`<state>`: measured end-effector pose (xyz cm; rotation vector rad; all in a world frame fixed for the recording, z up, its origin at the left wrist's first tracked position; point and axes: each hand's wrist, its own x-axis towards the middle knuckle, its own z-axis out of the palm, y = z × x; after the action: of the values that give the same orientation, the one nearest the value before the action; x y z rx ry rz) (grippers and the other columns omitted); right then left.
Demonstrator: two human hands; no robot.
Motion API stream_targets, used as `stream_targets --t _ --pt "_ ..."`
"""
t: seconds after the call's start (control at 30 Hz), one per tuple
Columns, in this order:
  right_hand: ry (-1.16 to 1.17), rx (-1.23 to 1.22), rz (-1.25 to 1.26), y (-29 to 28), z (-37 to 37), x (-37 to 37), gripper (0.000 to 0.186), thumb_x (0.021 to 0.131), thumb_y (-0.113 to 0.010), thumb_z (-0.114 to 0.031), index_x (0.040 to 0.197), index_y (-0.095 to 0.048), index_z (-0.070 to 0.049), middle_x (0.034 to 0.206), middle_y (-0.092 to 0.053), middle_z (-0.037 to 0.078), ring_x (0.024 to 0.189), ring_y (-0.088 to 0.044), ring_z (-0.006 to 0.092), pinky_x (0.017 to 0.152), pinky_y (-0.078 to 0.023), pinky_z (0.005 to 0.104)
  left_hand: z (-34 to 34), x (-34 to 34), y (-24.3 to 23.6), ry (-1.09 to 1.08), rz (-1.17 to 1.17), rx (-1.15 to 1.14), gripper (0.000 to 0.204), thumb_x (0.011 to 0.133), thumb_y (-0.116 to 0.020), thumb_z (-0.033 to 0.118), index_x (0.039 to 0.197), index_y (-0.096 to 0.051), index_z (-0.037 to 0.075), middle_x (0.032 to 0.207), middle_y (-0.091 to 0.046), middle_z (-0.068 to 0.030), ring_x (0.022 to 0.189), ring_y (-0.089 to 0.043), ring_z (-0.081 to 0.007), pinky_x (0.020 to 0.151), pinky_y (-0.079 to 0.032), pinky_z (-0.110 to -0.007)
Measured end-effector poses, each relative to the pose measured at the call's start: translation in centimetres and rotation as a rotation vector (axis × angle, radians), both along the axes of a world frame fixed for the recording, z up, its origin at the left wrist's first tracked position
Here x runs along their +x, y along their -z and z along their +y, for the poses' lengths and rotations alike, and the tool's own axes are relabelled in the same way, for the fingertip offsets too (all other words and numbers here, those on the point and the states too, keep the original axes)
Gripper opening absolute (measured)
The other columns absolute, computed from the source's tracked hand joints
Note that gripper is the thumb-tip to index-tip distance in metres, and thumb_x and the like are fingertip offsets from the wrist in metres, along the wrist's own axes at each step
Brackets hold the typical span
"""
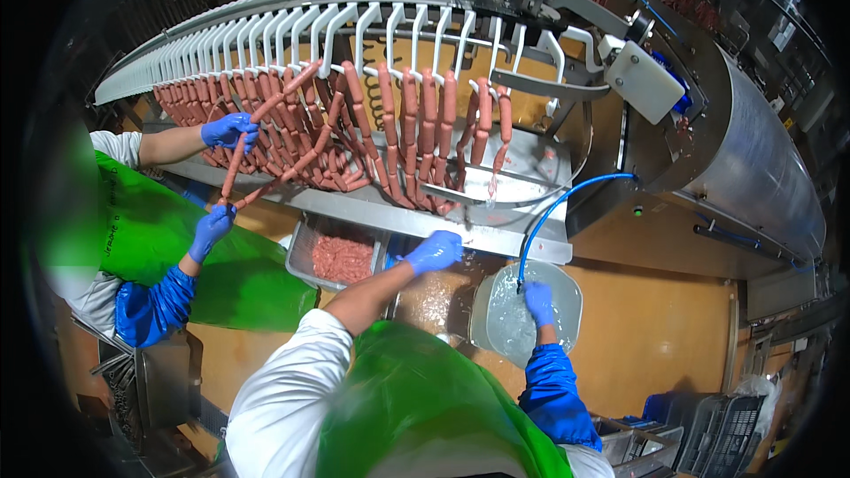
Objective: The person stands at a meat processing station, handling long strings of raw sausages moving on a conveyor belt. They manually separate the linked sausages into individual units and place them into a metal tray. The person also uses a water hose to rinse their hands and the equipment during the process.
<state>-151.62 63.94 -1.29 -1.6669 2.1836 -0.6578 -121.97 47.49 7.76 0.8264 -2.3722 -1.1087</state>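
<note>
My left hand (pixel 434 252), in a blue glove, is closed beside the front edge of the metal tray (pixel 522 235); whatever its fingers hold, if anything, is hidden. My right hand (pixel 538 303), also gloved, grips the lower end of a blue hose (pixel 551 211) over a pale tub of water (pixel 571 323). The hose curves down from the machine on the right. Linked sausages (pixel 428 119) hang in loops from white hooks (pixel 394 35) above the tray, their lower ends reaching it.
To the left, a co-worker in a green apron (pixel 230 274) holds a sausage strand with both gloved hands (pixel 226 130). A grey bin of ground meat (pixel 341 257) stands below the tray. A large metal cylinder (pixel 753 159) is at right; dark crates (pixel 722 434) sit lower right.
</note>
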Motion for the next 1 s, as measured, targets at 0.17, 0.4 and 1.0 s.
stream_targets --t 0.17,0.4,1.0 --pt "0.062 -0.399 -0.606 -17.6 -13.1 3.9 0.012 0.082 -0.058 -0.009 0.084 -0.052 0.000 0.072 -0.051 0.004 0.068 -0.047 0.0110 0.060 -0.041 0.0310 -3.2 4.4 -2.2 -0.363 0.217 0.149 0.018 0.080 -0.048 0.004 0.065 -0.058 0.003 0.061 -0.054 -0.0047 0.061 -0.052 -0.0123 0.058 -0.042 -0.030" --pt "-0.033 -0.466 -0.993 -20.8 -22.8 11.3 0.026 0.095 -0.050 -0.029 0.093 -0.058 -0.005 0.072 -0.050 0.000 0.058 -0.044 0.0090 0.053 -0.039 0.0253 -2.2 2.5 -4.3 -0.176 0.285 0.330 0.021 0.089 -0.047 0.009 0.074 -0.059 0.001 0.068 -0.057 -0.0034 0.064 -0.053 -0.0119 0.063 -0.045 -0.027" --pt "-1.118 0.044 -0.825 -24.6 -7.1 21.1 0.019 0.087 -0.057 -0.016 0.093 -0.065 0.000 0.084 -0.065 0.015 0.078 -0.063 0.0267 0.075 -0.050 0.0354 -13.4 0.0 -6.6 -0.429 0.498 -0.210 0.045 0.085 -0.054 0.014 0.127 -0.049 -0.001 0.106 -0.059 -0.0156 0.096 -0.057 -0.0242 0.086 -0.046 -0.035"
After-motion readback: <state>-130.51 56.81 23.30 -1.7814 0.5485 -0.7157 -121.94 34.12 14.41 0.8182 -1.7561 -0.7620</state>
